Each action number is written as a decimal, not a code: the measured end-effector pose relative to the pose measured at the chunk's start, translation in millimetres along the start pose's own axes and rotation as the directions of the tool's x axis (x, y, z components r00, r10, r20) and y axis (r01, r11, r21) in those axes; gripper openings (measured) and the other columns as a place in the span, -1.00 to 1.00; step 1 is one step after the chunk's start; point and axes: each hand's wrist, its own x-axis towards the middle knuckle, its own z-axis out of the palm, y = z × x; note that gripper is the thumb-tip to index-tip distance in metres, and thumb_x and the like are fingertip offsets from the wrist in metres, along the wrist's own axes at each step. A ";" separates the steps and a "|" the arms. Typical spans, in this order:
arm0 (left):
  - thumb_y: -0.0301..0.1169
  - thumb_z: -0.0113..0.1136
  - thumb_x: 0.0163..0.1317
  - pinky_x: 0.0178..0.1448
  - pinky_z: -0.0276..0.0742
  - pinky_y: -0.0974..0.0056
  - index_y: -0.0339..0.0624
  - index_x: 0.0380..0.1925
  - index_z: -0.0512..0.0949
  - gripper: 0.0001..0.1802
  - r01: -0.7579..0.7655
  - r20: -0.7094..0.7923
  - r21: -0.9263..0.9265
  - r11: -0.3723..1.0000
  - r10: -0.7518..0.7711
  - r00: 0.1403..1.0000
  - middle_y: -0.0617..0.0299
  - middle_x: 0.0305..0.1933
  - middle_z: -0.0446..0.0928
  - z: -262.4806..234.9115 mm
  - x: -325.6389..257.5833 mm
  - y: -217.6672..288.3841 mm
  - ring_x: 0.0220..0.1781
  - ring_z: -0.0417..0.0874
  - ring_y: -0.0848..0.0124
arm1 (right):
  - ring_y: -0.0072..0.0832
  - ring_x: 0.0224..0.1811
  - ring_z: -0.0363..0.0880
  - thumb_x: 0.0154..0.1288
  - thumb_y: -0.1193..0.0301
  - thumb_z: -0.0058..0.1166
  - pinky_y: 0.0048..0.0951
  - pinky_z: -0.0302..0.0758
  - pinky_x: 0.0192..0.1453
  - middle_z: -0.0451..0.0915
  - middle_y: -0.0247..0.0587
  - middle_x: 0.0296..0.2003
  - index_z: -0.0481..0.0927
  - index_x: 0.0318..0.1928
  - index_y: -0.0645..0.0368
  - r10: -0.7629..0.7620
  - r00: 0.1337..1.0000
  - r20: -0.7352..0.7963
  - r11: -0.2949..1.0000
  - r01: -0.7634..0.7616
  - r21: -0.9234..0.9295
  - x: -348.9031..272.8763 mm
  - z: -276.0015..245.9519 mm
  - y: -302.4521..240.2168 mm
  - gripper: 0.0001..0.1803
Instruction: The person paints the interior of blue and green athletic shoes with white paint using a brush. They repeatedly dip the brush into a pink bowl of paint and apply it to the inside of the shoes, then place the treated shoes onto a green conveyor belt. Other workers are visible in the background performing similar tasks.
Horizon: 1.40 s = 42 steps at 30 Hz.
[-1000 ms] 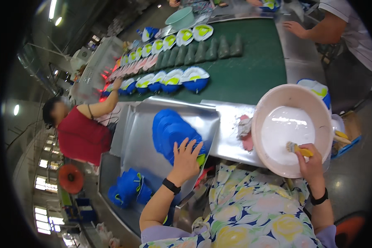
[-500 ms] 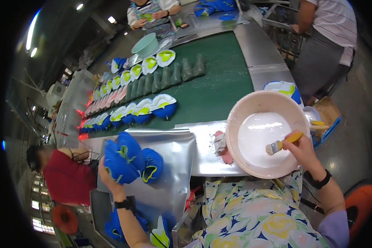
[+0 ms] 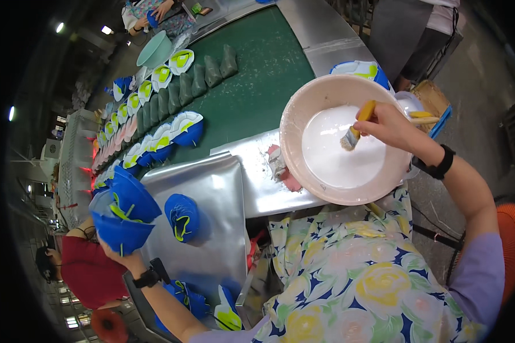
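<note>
My left hand (image 3: 118,256) is closed round blue shoe uppers (image 3: 123,214) with lime lining, held up beside the metal tray (image 3: 217,194). A single blue upper (image 3: 181,218) with a lime-edged opening lies on that tray. In my right hand (image 3: 392,127) is a brush (image 3: 351,137) with a yellow handle and pale bristles. It points down into a pale pink basin (image 3: 290,123), its tip at or just over the white liquid (image 3: 332,163); whether it touches I cannot tell.
Rows of blue, white and lime uppers (image 3: 180,127) and dark grey foot-shaped pieces (image 3: 213,71) line the green belt (image 3: 263,74). More uppers (image 3: 229,314) lie below the tray. A green bowl (image 3: 154,50) stands farther off. Other people (image 3: 88,266) are nearby.
My left hand has carried its uppers leftward, away from the one on the tray. The brush has shifted within the basin and its handle is steeper. The whole view has turned.
</note>
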 end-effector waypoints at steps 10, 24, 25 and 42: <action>-0.53 0.11 0.21 0.07 0.54 0.27 -0.29 0.00 0.61 -0.66 -0.045 0.797 0.247 0.968 -0.176 0.577 0.10 -0.15 0.64 -2.6 -5.4 3.9 -0.10 0.68 0.28 | -0.24 -0.39 0.69 0.23 0.32 0.29 -0.34 0.58 -0.24 0.69 0.02 -0.43 0.67 -0.27 0.44 -0.201 0.979 0.037 0.971 0.204 -0.123 53.6 60.3 -7.5 -0.68; -0.34 0.22 0.28 0.07 0.59 0.21 -0.26 0.08 0.58 -0.60 -0.139 0.853 0.272 0.952 -0.172 0.492 0.10 0.01 0.64 -3.3 10.4 23.1 -0.02 0.68 0.19 | -0.18 -0.42 0.68 0.24 0.32 0.30 -0.27 0.56 -0.25 0.67 0.09 -0.45 0.67 -0.32 0.38 -0.237 0.968 -0.085 0.953 0.215 -0.216 68.1 51.0 9.4 -0.71; -0.34 0.22 0.28 0.07 0.59 0.21 -0.26 0.09 0.58 -0.60 -0.093 0.777 0.205 0.974 -0.105 0.621 0.11 0.01 0.64 -10.9 7.8 11.5 -0.02 0.68 0.20 | -0.18 -0.42 0.68 0.24 0.32 0.30 -0.27 0.56 -0.26 0.67 0.08 -0.45 0.68 -0.32 0.38 -0.232 0.968 -0.092 0.958 0.210 -0.197 65.9 45.9 8.7 -0.71; -0.27 0.18 0.34 0.12 0.59 0.21 -0.22 0.18 0.53 -0.55 -0.036 0.690 0.106 0.994 -0.047 0.722 0.11 0.06 0.63 -3.0 18.8 1.1 0.04 0.67 0.23 | -0.10 -0.37 0.69 0.20 0.29 0.31 -0.18 0.56 -0.19 0.68 0.14 -0.43 0.71 -0.35 0.40 -0.175 0.978 -0.115 0.969 0.150 -0.196 67.8 36.9 1.0 -0.67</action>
